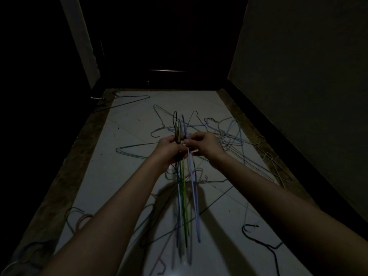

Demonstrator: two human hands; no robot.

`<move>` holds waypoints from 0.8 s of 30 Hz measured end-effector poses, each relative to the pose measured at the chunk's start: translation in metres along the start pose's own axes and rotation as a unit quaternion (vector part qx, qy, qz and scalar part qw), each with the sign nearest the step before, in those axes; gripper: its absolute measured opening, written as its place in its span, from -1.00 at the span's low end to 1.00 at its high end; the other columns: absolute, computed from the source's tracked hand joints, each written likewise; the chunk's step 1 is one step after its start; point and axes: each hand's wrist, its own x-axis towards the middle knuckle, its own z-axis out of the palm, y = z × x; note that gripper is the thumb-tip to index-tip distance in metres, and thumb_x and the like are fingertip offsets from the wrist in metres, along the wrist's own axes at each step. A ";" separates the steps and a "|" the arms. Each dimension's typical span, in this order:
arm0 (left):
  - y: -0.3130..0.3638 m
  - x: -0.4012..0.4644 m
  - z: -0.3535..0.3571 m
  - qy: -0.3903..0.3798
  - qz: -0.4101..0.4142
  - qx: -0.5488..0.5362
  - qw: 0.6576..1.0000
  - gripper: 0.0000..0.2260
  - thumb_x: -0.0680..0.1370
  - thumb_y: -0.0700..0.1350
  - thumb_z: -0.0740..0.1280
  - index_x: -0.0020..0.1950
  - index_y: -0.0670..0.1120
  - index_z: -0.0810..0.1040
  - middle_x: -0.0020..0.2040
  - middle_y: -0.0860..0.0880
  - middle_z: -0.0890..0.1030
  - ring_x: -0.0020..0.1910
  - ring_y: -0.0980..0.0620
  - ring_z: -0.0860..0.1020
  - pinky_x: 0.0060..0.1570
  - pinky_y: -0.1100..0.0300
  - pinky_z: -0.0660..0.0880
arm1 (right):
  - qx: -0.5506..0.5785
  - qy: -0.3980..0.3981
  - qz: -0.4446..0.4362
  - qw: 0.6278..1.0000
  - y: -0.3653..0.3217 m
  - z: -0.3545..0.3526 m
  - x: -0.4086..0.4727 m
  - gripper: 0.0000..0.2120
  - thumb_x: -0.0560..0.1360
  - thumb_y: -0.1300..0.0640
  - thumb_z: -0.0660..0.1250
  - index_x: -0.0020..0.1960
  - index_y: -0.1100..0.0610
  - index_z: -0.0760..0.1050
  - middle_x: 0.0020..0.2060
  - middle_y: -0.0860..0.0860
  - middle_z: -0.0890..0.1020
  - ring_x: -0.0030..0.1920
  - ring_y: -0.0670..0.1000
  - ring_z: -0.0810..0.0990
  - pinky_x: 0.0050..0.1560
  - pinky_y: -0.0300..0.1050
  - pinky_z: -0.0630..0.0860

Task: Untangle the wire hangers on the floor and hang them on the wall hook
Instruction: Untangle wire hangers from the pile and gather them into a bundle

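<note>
Here both hands (pixel 185 144) hold a hanger bundle (pixel 186 196) above the floor (pixel 123 176).

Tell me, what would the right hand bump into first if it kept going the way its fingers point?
Probably the left hand: the right hand points its fingers leftward at the held hangers, and the left hand grips them right there.

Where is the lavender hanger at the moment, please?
In the head view it hangs mid-frame: the lavender hanger is pinched by the right hand, just right of the green hanger the left hand grips.

Both arms reach forward, the left hand (pixel 169 149) and right hand (pixel 203 143) close together, fingers curled in grips.
</note>
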 end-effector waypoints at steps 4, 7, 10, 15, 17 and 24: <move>-0.005 0.004 -0.007 0.013 0.007 0.005 1.000 -0.68 0.49 -0.46 0.22 0.16 -0.17 0.49 -0.19 -0.10 0.57 -0.26 0.02 0.57 -0.40 0.31 0.55 | -0.002 -0.042 -0.011 0.999 0.004 0.007 0.002 -0.80 0.54 0.22 0.28 0.10 0.28 0.57 -0.13 0.03 0.60 -0.20 -0.09 0.56 -0.28 -0.28 0.47; -0.010 0.009 -0.015 0.040 0.018 0.025 0.999 -0.72 0.49 -0.41 0.29 0.16 -0.20 0.52 -0.22 -0.10 0.57 -0.30 0.01 0.55 -0.45 0.33 0.50 | 0.000 -0.047 0.000 0.999 0.014 0.010 0.004 -0.81 0.53 0.23 0.29 0.10 0.27 0.56 -0.15 0.04 0.59 -0.22 -0.09 0.53 -0.27 -0.27 0.48; -0.014 0.012 -0.027 0.065 0.017 0.022 0.997 -0.78 0.50 -0.40 0.28 0.11 -0.20 0.51 -0.27 -0.12 0.52 -0.35 0.00 0.50 -0.53 0.38 0.45 | 0.018 -0.023 0.056 0.998 0.036 0.013 0.008 -0.79 0.53 0.26 0.30 0.14 0.29 0.53 -0.21 0.03 0.57 -0.29 -0.07 0.52 -0.35 -0.30 0.49; -0.020 0.020 -0.050 0.081 0.014 0.032 0.996 -0.79 0.51 -0.39 0.28 0.07 -0.15 0.53 -0.24 -0.10 0.53 -0.33 0.01 0.50 -0.50 0.40 0.46 | -0.017 -0.066 0.162 0.984 0.087 0.020 0.007 -0.83 0.51 0.28 0.32 0.09 0.30 0.51 -0.19 0.12 0.57 -0.31 -0.05 0.53 -0.43 -0.31 0.51; -0.022 0.024 -0.056 0.084 0.014 0.032 0.996 -0.79 0.52 -0.39 0.27 0.06 -0.15 0.53 -0.22 -0.10 0.53 -0.30 0.03 0.51 -0.48 0.40 0.48 | -0.036 -0.065 0.184 0.980 0.106 0.026 0.009 -0.78 0.51 0.29 0.32 0.14 0.31 0.49 -0.04 0.22 0.60 -0.29 -0.03 0.55 -0.45 -0.33 0.50; -0.030 0.038 -0.070 0.098 -0.006 0.019 0.995 -0.79 0.52 -0.38 0.27 0.08 -0.16 0.54 -0.22 -0.07 0.54 -0.28 0.04 0.52 -0.49 0.40 0.48 | -0.089 -0.024 0.193 0.977 0.153 0.053 0.020 -0.73 0.52 0.33 0.28 0.21 0.36 0.45 0.11 0.27 0.55 -0.17 0.03 0.54 -0.34 -0.33 0.52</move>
